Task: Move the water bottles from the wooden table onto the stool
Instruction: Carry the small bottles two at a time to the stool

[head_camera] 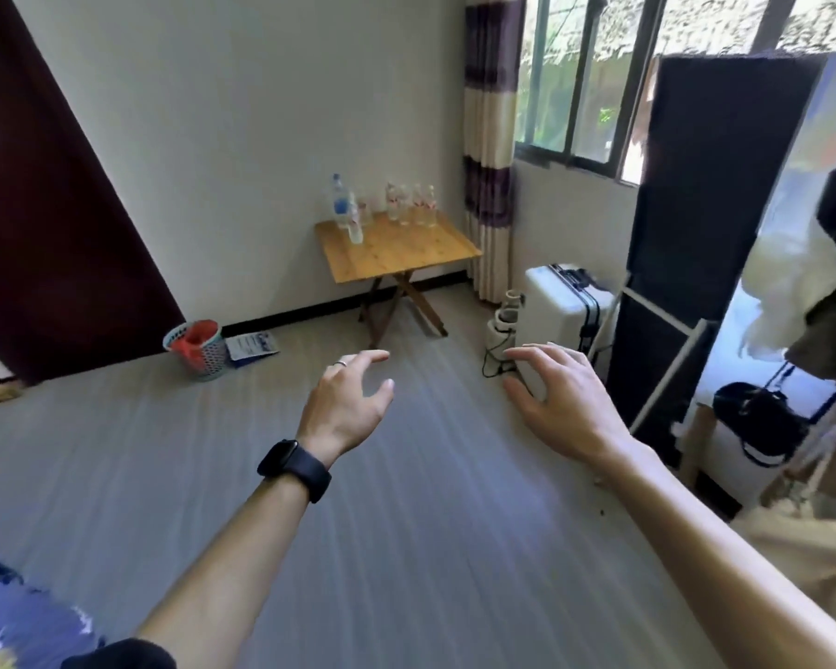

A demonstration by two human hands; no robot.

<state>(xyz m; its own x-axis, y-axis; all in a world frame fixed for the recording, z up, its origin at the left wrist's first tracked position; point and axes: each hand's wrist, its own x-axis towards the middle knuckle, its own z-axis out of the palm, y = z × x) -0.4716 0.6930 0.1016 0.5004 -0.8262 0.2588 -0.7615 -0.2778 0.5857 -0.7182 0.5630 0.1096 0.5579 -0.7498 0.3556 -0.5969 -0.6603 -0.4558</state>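
Both arms reach forward over the grey floor (406, 523). Left hand (348, 403): black watch (294, 470) on the wrist, ring on one finger, fingers loosely spread, holding nothing. Right hand (563, 398): same, spread and empty. Water bottles (409, 207) all stand on the wooden table (401, 255) by the far wall, well apart from both hands, clustered along its back edge. Tall blue-label bottle (340, 200) at the left end. White suitcase (563, 309) right of the table, plastic basket (198, 352) on the floor left of it.
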